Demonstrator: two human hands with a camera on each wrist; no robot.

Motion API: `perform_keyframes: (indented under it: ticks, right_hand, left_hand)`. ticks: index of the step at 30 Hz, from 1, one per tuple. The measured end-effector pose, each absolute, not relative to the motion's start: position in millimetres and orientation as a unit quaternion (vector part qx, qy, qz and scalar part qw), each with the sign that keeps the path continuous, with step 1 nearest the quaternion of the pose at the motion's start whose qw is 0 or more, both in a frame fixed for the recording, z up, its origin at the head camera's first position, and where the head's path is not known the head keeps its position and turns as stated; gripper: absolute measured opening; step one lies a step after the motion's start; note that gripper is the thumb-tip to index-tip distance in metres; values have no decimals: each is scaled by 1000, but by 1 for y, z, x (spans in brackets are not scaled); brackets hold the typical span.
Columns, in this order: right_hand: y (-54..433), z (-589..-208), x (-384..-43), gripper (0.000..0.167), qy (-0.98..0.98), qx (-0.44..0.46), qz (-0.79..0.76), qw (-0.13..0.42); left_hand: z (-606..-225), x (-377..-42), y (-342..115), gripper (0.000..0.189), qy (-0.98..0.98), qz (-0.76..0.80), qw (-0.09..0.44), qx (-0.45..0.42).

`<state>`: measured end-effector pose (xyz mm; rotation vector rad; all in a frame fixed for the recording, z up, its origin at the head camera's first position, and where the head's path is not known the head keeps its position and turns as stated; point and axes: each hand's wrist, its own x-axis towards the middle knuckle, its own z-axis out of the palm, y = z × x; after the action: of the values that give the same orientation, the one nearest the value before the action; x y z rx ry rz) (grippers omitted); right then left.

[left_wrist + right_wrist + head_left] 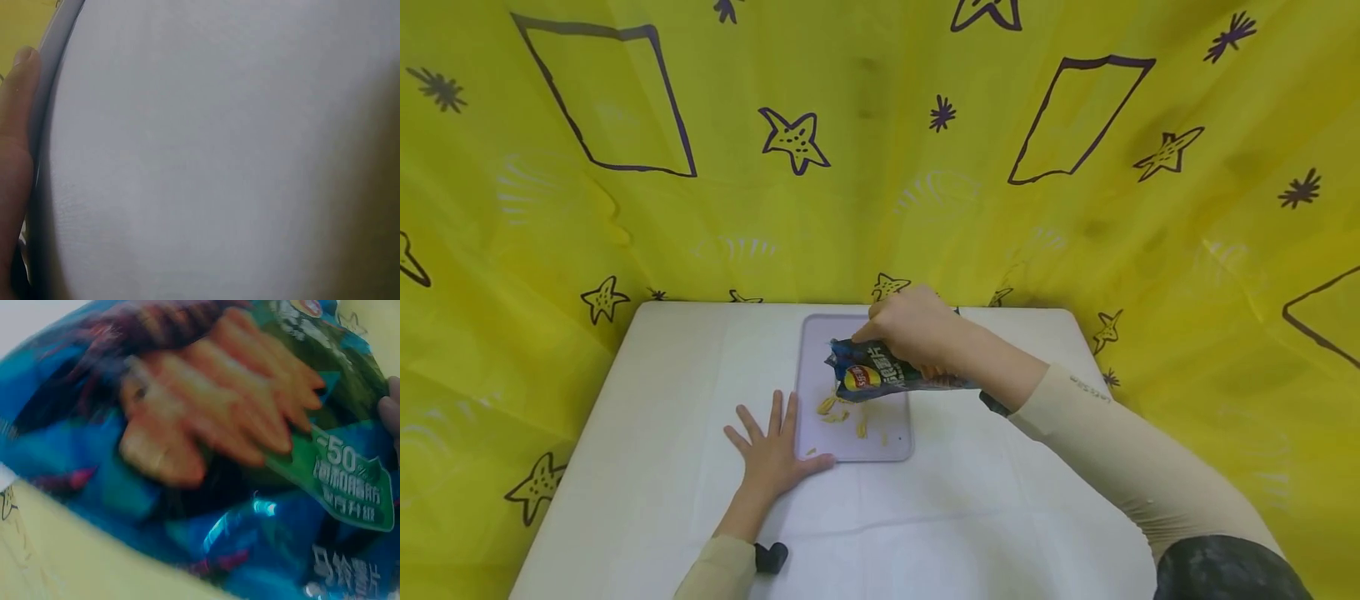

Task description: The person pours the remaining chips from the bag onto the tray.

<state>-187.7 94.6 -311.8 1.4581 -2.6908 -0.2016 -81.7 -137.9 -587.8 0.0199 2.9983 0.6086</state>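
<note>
In the head view my right hand (919, 327) grips a dark blue bag of potato chips (883, 372) from above. The bag lies tilted over a pale lilac tray (820, 342), its torn mouth facing left. Several yellow chip pieces (829, 406) are scattered on the tray below it. A picture of chips on the bag (206, 406) fills most of the right wrist view. My left hand (772, 460) has its fingers spread at the tray's near left corner, the thumb along the near edge. Its thumb (15, 106) shows against the tray's rim in the left wrist view.
The tray sits on a white table (692, 417), toward its far edge. A yellow curtain (850, 225) with drawn stars and frames hangs behind the table and on both sides. Dark straps show at both wrists.
</note>
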Motion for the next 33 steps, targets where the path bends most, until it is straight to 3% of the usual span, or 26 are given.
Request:
perform_keyframes:
  ticks: [33]
  right_hand:
    - [93, -307, -188, 39, -869, 486, -79, 46]
  left_hand:
    - [-585, -84, -138, 133, 978, 196, 67, 5]
